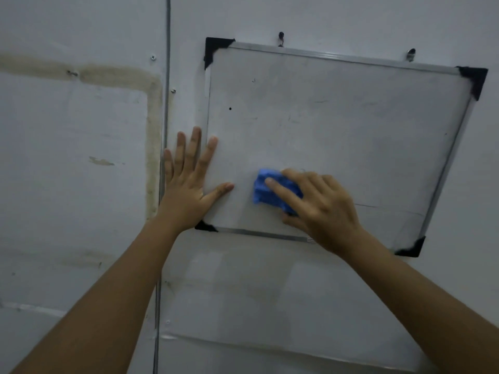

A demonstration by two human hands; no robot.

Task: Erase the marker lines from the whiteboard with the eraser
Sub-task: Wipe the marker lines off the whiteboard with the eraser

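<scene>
A small whiteboard [337,125] with a metal frame and black corner caps hangs on the wall, tilted. My right hand [318,209] presses a blue eraser [263,194] flat against the board's lower middle. My left hand [190,179] lies flat with fingers spread across the board's left edge, thumb on the board. A thin dark marker line [378,206] runs to the right of my right hand, and faint smudges and a small black dot [230,108] show higher up.
The board hangs from a nail [281,36] and a metal hook [411,54] on a pale wall [81,184]. A vertical seam [167,103] runs just left of the board, and a stained band [154,136] marks the wall.
</scene>
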